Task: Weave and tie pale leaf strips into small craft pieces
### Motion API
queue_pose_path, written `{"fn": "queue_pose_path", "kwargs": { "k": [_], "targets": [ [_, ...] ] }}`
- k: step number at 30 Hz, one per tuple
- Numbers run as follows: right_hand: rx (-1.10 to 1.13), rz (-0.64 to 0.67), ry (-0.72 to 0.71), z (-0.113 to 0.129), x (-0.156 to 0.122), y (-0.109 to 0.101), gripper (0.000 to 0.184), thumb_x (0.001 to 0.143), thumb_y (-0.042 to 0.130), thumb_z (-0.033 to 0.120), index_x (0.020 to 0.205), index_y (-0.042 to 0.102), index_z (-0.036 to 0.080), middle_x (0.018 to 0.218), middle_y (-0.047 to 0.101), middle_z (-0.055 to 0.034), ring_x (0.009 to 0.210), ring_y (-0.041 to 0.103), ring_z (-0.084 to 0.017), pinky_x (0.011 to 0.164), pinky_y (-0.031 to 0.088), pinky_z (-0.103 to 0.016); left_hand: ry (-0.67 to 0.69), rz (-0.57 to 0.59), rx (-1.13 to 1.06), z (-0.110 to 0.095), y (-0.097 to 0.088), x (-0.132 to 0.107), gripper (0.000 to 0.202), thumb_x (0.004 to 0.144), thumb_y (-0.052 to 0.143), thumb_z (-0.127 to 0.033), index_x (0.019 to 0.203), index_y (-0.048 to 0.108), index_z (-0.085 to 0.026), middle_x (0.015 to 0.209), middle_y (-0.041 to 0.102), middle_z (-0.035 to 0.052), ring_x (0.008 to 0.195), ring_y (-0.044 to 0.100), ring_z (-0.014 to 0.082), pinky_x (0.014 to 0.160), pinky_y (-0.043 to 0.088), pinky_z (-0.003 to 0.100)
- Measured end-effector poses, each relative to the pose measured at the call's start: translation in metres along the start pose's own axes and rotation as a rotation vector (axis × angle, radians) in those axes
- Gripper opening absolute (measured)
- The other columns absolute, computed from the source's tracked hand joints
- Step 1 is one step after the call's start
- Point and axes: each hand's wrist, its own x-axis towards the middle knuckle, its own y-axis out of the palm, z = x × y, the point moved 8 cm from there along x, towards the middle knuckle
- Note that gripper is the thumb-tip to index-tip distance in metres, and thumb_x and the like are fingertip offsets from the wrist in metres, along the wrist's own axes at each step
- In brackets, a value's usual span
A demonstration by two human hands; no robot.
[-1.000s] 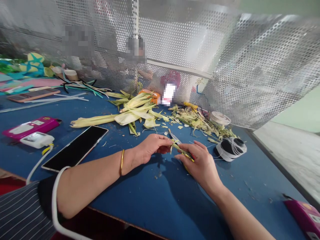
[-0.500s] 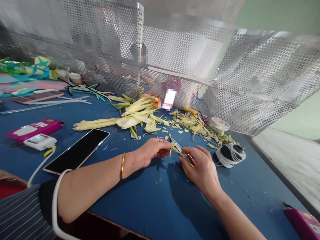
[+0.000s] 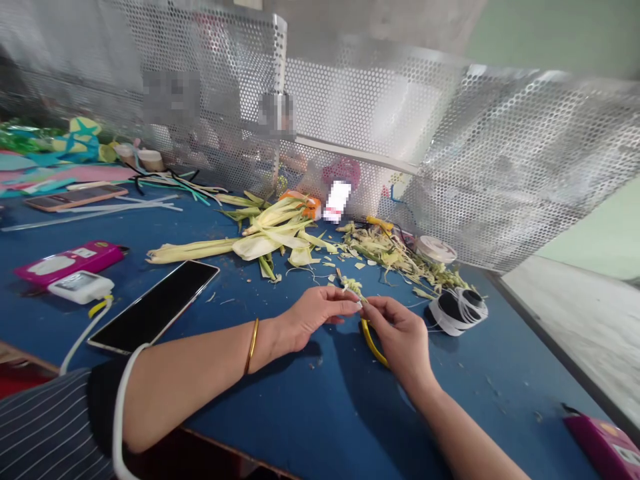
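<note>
My left hand (image 3: 317,313), with a gold bangle on its wrist, reaches in from the left and pinches a small knotted piece of pale green corn husk (image 3: 352,285). Against its fingertips, the closed fingers of my right hand (image 3: 404,333) grip the lower end of the same piece. Yellow-handled scissors (image 3: 373,345) show below my right hand. Their other handle is hidden, and I cannot tell whether they lie on the table or hang from that hand. A spool of white cord (image 3: 457,311) stands right of my right hand.
Long corn husks (image 3: 265,241) lie behind my hands, with husk scraps (image 3: 385,247) to their right. A black-screened phone (image 3: 155,303), a white device (image 3: 80,287) with a cable and a magenta case (image 3: 70,261) are left. A perforated metal screen (image 3: 350,100) borders the blue table (image 3: 300,413).
My hands have come together at the fingertips. My right hand's fingers have moved from around the scissors onto the husk piece, and the red part of the handles is now hidden.
</note>
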Motion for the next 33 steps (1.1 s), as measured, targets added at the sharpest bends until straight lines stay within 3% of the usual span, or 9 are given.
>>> {"fn": "queue_pose_path", "kwargs": {
  "k": [4, 7, 13, 21, 29, 33],
  "targets": [
    [-0.118, 0.093, -0.125, 0.015, -0.008, 0.012, 0.025, 0.086, 0.059, 0.040, 0.081, 0.071, 0.020, 0.069, 0.069, -0.0004, 0.063, 0.060, -0.015, 0.060, 0.043, -0.024, 0.046, -0.106, -0.060, 0.002, -0.005, -0.001, 0.029, 0.060, 0.084, -0.033, 0.080, 0.071, -0.015, 0.083, 0.068, 0.0029, 0.081, 0.060, 0.0149, 0.077, 0.043, 0.029],
    [-0.118, 0.167, -0.163, 0.018, -0.012, 0.017, 0.026, 0.089, 0.054, 0.038, 0.082, 0.070, 0.019, 0.071, 0.068, -0.0006, 0.066, 0.060, -0.015, 0.062, 0.044, -0.023, 0.053, -0.103, -0.096, 0.000, -0.005, -0.001, 0.026, 0.062, 0.083, -0.032, 0.076, 0.069, -0.015, 0.078, 0.067, 0.0014, 0.077, 0.059, 0.0143, 0.076, 0.043, 0.030],
    [-0.101, 0.050, -0.145, 0.013, -0.006, 0.002, 0.025, 0.085, 0.061, 0.042, 0.085, 0.071, 0.019, 0.080, 0.070, -0.0032, 0.075, 0.062, -0.018, 0.069, 0.046, -0.025, 0.066, -0.150, -0.066, -0.007, -0.010, -0.001, 0.022, 0.061, 0.081, -0.031, 0.070, 0.069, -0.015, 0.070, 0.063, -0.0003, 0.072, 0.056, 0.0126, 0.072, 0.041, 0.028],
    [-0.214, 0.072, -0.221, 0.022, -0.011, 0.009, 0.022, 0.083, 0.058, 0.033, 0.067, 0.063, 0.020, 0.066, 0.062, 0.0002, 0.063, 0.054, -0.015, 0.061, 0.040, -0.025, 0.053, -0.114, 0.020, 0.000, -0.005, 0.002, 0.020, 0.057, 0.082, -0.028, 0.066, 0.070, -0.014, 0.066, 0.062, -0.0010, 0.066, 0.051, 0.0105, 0.069, 0.040, 0.027],
    [0.073, 0.264, 0.096, -0.006, -0.005, 0.019, 0.025, 0.079, 0.061, 0.039, 0.066, 0.061, 0.017, 0.060, 0.054, 0.0014, 0.054, 0.042, -0.011, 0.052, 0.031, -0.024, 0.006, -0.034, 0.016, 0.000, 0.000, 0.002, 0.025, 0.057, 0.085, -0.029, 0.068, 0.069, -0.014, 0.068, 0.065, 0.0004, 0.068, 0.057, 0.0117, 0.076, 0.045, 0.028],
    [0.133, 0.324, 0.113, -0.006, -0.006, 0.023, 0.019, 0.078, 0.062, 0.035, 0.069, 0.060, 0.018, 0.065, 0.059, -0.0004, 0.059, 0.047, -0.012, 0.056, 0.035, -0.024, 0.035, 0.060, 0.002, -0.001, 0.008, 0.002, 0.029, 0.059, 0.084, -0.032, 0.067, 0.062, -0.015, 0.067, 0.063, -0.0012, 0.068, 0.058, 0.0118, 0.077, 0.046, 0.029]
  ]
}}
